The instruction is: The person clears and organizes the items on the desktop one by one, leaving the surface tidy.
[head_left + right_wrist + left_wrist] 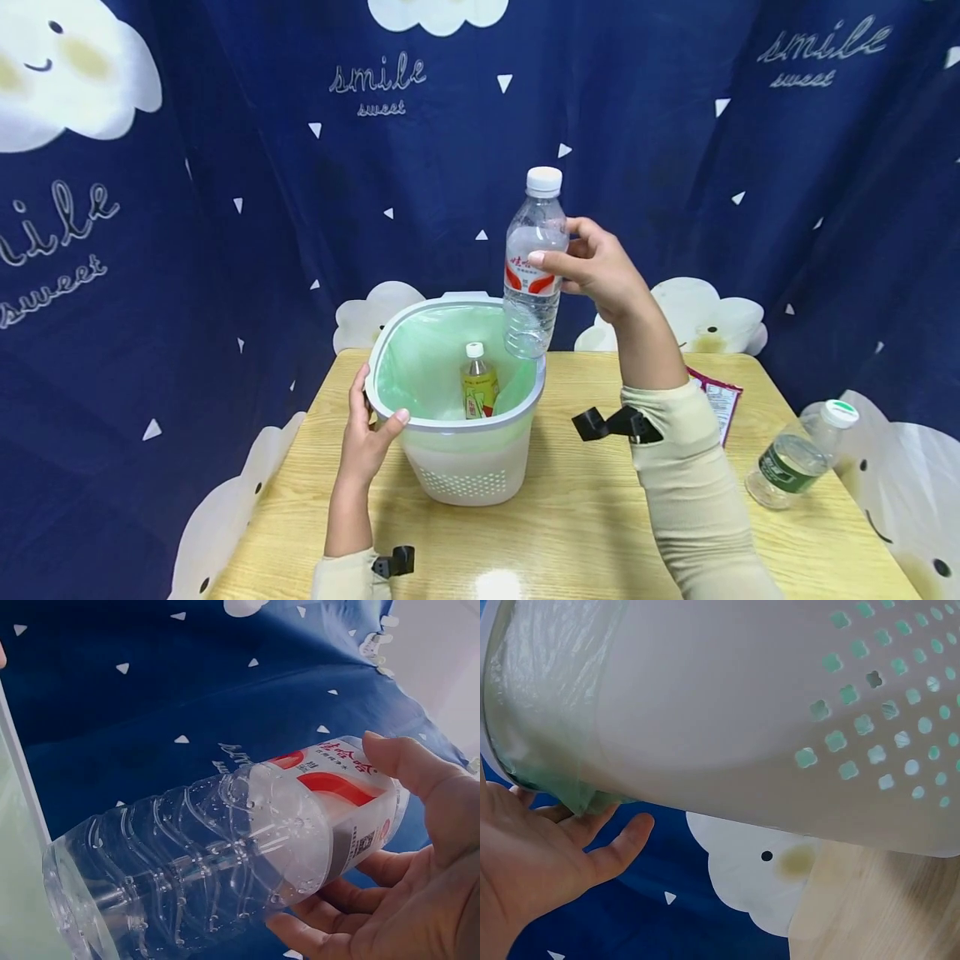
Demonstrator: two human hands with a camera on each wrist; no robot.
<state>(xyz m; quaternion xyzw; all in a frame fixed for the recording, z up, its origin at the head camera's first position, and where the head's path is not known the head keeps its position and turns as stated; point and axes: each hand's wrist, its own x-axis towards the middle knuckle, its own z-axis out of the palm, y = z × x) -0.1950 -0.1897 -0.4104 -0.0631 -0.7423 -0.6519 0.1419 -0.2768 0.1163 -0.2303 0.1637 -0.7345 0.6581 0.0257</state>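
My right hand grips a clear plastic bottle round its label, thumb on one side and fingers on the other. The bottle has a white cap and a red-and-white label, and stands nearly upright with its base over the bin's right rim. In the right wrist view the bottle's ribbed lower half shows droplets. My left hand holds the rim of a white trash bin at its near left corner, thumb over the edge. A green bag lines the bin, and a yellow-labelled bottle stands inside.
Toward the right edge of the wooden table, a clear bottle with a green label leans over. A purple-edged wrapper lies partly behind my right forearm. A dark blue curtain hangs behind the table.
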